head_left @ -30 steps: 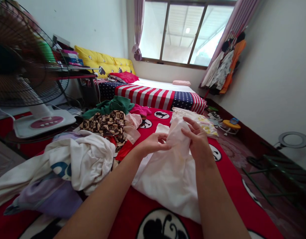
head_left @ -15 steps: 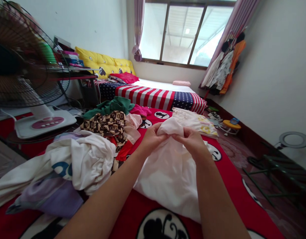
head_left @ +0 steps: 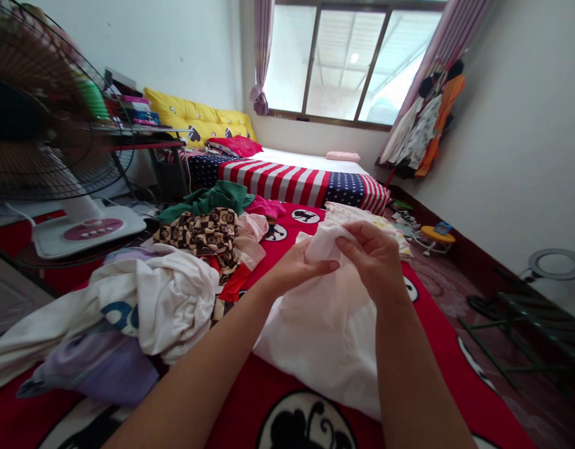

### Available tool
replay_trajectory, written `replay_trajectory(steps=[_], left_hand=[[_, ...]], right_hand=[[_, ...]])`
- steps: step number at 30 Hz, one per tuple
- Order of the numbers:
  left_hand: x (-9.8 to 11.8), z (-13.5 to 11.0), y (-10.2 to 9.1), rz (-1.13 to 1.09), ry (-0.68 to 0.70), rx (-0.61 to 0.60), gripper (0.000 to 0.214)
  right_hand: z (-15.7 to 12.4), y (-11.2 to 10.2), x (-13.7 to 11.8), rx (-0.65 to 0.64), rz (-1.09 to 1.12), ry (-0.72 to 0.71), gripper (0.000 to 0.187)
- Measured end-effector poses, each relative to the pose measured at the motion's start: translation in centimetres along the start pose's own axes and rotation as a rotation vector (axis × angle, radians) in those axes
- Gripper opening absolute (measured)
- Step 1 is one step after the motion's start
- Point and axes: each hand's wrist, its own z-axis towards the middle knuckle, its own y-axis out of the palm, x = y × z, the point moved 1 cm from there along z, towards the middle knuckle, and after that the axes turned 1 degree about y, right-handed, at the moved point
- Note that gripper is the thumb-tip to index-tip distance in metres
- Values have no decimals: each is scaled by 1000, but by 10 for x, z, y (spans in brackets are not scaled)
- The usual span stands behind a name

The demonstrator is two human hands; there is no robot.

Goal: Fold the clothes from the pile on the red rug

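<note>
A pale pink-white garment [head_left: 325,324] lies on the red blanket [head_left: 437,337] in front of me, its upper end lifted. My left hand [head_left: 294,268] is closed, pinching the garment's top edge from the left. Close against it, my right hand [head_left: 374,255] grips the same bunched edge from the right, fingers curled over the cloth. The fingertips of both hands nearly touch. Beyond them lies a folded light garment with yellow print [head_left: 385,227].
A heap of clothes lies at the left: white cloth [head_left: 166,299], lilac cloth [head_left: 100,368], a brown checked piece [head_left: 201,234], a green one [head_left: 212,198]. A running fan [head_left: 44,125] stands far left. A flag-patterned mattress [head_left: 287,178] lies ahead, a dark metal rack [head_left: 516,330] at right.
A second ago my right hand's fingers lay spread on the garment. Both hands then closed on its top edge, drew together and bunched the cloth, lifting it slightly.
</note>
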Motion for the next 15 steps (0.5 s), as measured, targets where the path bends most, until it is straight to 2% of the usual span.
replay_trajectory(steps=[5, 8, 10, 12, 15], left_hand=[[5, 2, -2, 142, 183, 83, 41], [3, 3, -5, 189, 195, 106, 31], [3, 2, -6, 194, 171, 106, 29], [4, 1, -5, 178, 140, 70, 30], [4, 0, -3, 125, 108, -11, 29]], right_hand=[[-2, -1, -10, -87, -150, -120, 10], [0, -2, -14, -81, -205, -262, 13], [1, -2, -14, -15, -282, -318, 13], [2, -3, -12, 24, -352, -315, 14], [2, -5, -7, -28, -368, -195, 10]])
